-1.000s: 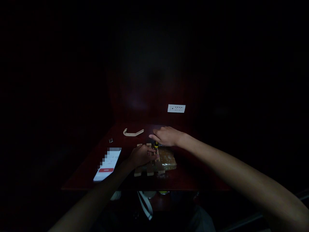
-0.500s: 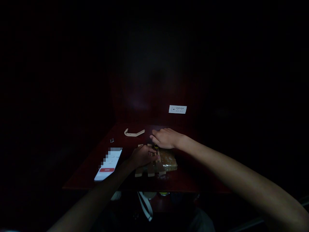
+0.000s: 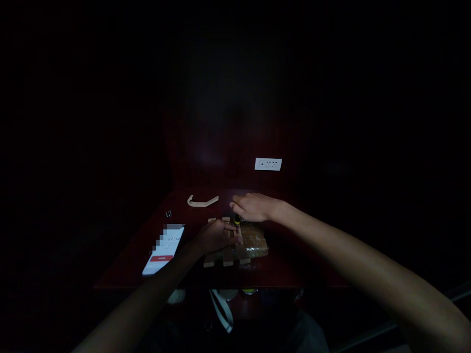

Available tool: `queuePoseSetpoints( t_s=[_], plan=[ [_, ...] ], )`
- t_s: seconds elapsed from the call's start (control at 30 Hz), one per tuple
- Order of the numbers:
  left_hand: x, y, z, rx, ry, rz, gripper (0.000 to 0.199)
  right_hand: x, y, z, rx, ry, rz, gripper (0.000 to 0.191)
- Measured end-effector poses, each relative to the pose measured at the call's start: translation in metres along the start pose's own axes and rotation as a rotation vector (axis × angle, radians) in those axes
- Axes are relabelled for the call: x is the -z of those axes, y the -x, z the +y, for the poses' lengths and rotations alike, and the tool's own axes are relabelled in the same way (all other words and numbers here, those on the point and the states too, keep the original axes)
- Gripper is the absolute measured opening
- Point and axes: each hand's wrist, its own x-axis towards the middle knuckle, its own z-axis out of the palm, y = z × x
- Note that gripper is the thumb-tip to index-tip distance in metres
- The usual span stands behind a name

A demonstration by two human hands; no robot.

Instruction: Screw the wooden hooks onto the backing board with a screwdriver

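My right hand (image 3: 252, 206) is closed from above on what looks like a screwdriver (image 3: 237, 221). Only its dark and yellow lower part shows beneath the fingers; the rest is hidden in the grip. The tool stands upright over a small slatted wooden piece (image 3: 228, 257). My left hand (image 3: 215, 236) grips this piece from the left, its fingertips close to the tool's lower end. Under the right side of the slats lies a brown block in clear plastic wrap (image 3: 256, 239).
A hook-shaped wooden part (image 3: 202, 202) lies at the back of the dark red table (image 3: 121, 274). Several small metal pins or screws (image 3: 168, 214) and a lit phone (image 3: 162, 252) are on the left. A white socket plate (image 3: 268, 164) is on the wall. Below the edge hangs a pale strap (image 3: 222, 311).
My right hand is slightly higher and turned a little, so more of the tool's yellow part shows. The whole view has shifted slightly. My left hand keeps its place on the slats.
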Motion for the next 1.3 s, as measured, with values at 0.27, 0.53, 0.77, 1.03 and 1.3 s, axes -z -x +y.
queuePoseSetpoints(
  t_s=[0.27, 0.53, 0.77, 1.03, 1.3],
  plan=[
    [-0.0036, -0.0017, -0.0049, 0.015, 0.05, -0.005, 0.052, -0.0096, 0.004, -0.0025, -0.025, 0.035, 0.093, 0.047],
    [-0.0036, -0.0016, -0.0074, 0.019, 0.056, -0.018, 0.049, -0.0073, 0.0045, 0.0014, 0.052, -0.031, 0.088, 0.034],
    [-0.0026, -0.0017, -0.0048, 0.059, 0.083, -0.035, 0.055, -0.0064, 0.0026, -0.0019, -0.068, 0.023, 0.038, 0.049],
    [0.0001, -0.0012, -0.0018, 0.04, 0.066, -0.032, 0.053, -0.0057, 0.0043, -0.0011, -0.018, 0.018, 0.079, 0.048],
    [0.0018, 0.0008, -0.0002, 0.013, 0.098, -0.063, 0.05, -0.0028, 0.0064, -0.0062, 0.025, -0.023, 0.043, 0.037]
  ],
)
